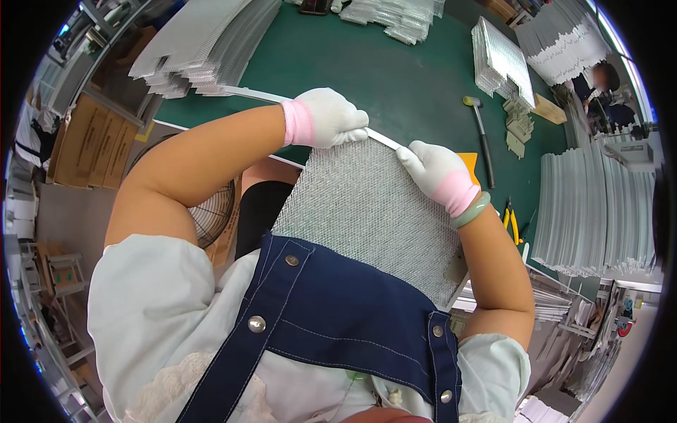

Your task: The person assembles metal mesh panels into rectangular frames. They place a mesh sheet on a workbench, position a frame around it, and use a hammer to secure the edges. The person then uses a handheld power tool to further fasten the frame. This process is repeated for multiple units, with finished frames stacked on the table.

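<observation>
A silver mesh panel (370,204) with a fine woven texture lies in front of my body, its near part hidden by my apron. Along its far edge runs a narrow white strip (383,138), slanting down from upper left to right; a pale strip also shows left of my wrist. My left hand (328,116), in a white glove with a pink cuff, is closed around the strip, thumb toward the right. My right hand (436,171), gloved alike, pinches the strip's right part at the panel's far right corner.
A green-topped table (331,60) holds stacked mesh panels (211,42) at left and another stack (502,60) at right. Near my right hand lie a hammer (485,144), yellow-handled pliers (511,222) and small metal pieces (518,123). Many pale strips (592,211) stand at far right.
</observation>
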`<action>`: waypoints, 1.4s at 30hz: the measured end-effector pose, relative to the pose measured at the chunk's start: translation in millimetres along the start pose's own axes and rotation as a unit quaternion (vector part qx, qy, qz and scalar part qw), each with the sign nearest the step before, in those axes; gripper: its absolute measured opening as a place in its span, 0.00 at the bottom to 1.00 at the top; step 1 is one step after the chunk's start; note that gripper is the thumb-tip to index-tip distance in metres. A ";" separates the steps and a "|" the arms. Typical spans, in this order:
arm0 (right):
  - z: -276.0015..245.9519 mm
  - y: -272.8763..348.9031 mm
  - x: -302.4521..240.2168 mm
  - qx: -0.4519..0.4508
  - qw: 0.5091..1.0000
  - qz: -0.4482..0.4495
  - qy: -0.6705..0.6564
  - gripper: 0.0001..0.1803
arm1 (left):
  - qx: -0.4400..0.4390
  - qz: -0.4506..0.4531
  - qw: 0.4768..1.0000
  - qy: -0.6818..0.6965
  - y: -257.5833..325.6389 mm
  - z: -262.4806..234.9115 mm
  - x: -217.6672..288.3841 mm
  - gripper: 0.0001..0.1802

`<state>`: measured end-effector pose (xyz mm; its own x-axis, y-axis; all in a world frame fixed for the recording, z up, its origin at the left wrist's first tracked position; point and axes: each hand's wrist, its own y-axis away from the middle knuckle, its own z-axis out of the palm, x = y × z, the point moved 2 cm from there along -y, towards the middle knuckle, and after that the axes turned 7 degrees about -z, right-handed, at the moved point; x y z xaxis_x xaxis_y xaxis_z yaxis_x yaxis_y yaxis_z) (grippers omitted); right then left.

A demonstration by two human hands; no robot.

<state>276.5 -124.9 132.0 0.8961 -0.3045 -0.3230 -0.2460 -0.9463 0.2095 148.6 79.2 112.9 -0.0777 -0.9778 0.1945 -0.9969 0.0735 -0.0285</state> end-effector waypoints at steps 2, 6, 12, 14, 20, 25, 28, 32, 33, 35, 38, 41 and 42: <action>-0.5 1.0 -3.1 0.018 0.999 0.010 0.028 0.30 | 0.000 0.002 1.000 0.002 -1.2 -1.2 -3.5 0.18; 5.9 3.5 3.2 0.032 0.999 0.010 0.026 0.29 | -0.018 -0.013 1.000 0.003 5.8 -4.4 -16.3 0.17; 20.8 -2.1 18.3 0.007 0.993 -0.027 -0.116 0.29 | -0.213 -0.139 0.940 0.228 9.2 -2.3 -27.1 0.21; 19.0 -2.1 17.9 -0.004 0.978 -0.021 -0.209 0.28 | -0.222 -0.141 0.932 0.248 9.4 -13.6 -24.2 0.21; 26.1 5.3 -1.7 0.022 0.999 -0.007 0.025 0.26 | -0.213 -0.133 0.966 0.056 19.7 -8.9 -1.8 0.20; 16.9 22.9 31.5 0.060 0.995 0.030 -0.069 0.25 | 0.158 -0.052 0.986 0.017 49.3 -44.4 23.9 0.28; -1.9 45.0 46.8 0.123 0.979 0.070 -0.145 0.25 | 0.248 -0.185 0.947 0.081 104.3 -48.9 20.9 0.13; -41.0 66.3 49.3 0.223 0.951 0.082 -0.200 0.20 | -0.120 -0.303 0.898 0.295 134.6 -31.7 36.5 0.20; -53.4 70.4 41.8 0.248 0.943 0.087 -0.206 0.18 | -0.163 -0.248 0.912 0.284 129.5 -21.3 40.0 0.22; -72.6 69.2 24.4 0.369 0.907 0.035 -0.202 0.14 | 0.030 -0.139 0.825 0.547 101.3 -17.7 61.7 0.26; -82.6 65.5 10.8 0.500 0.848 -0.003 -0.176 0.10 | 0.208 -0.199 0.724 0.626 52.7 -59.8 60.9 0.23; -62.4 37.6 -11.5 0.506 0.710 -0.143 -0.469 0.13 | 0.331 -0.100 0.626 0.699 23.7 -71.2 37.1 0.20; -53.8 36.3 -1.5 0.477 0.703 -0.141 -0.508 0.17 | 0.332 -0.036 0.636 0.696 17.6 -88.1 45.1 0.17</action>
<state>286.1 -153.1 189.7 0.3526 0.4489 -0.8210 -0.6814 -0.4781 -0.5541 126.3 53.7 207.5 -0.4302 0.1805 0.8845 -0.8085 -0.5128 -0.2886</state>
